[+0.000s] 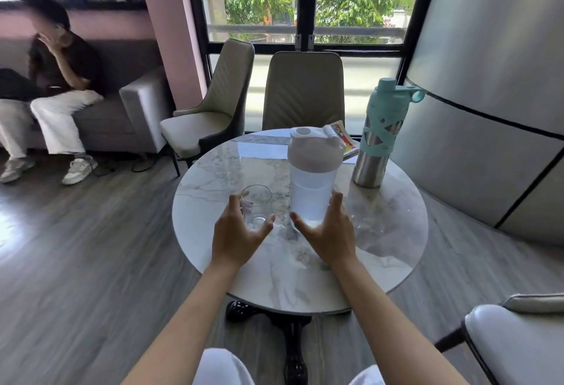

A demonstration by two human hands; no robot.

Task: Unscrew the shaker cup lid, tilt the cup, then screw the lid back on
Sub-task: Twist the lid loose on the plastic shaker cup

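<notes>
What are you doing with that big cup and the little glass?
A person sits at a round marble table. Their right hand is open around the base of the shaker cup, whose lid is on. Their left hand is open by a small empty glass. Neither hand looks closed on anything. A steel bottle stands behind.

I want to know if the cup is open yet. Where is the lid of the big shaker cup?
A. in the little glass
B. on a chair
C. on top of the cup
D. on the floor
C: the pinkish lid sits on top of the shaker cup, which stands upright on the table.
</notes>
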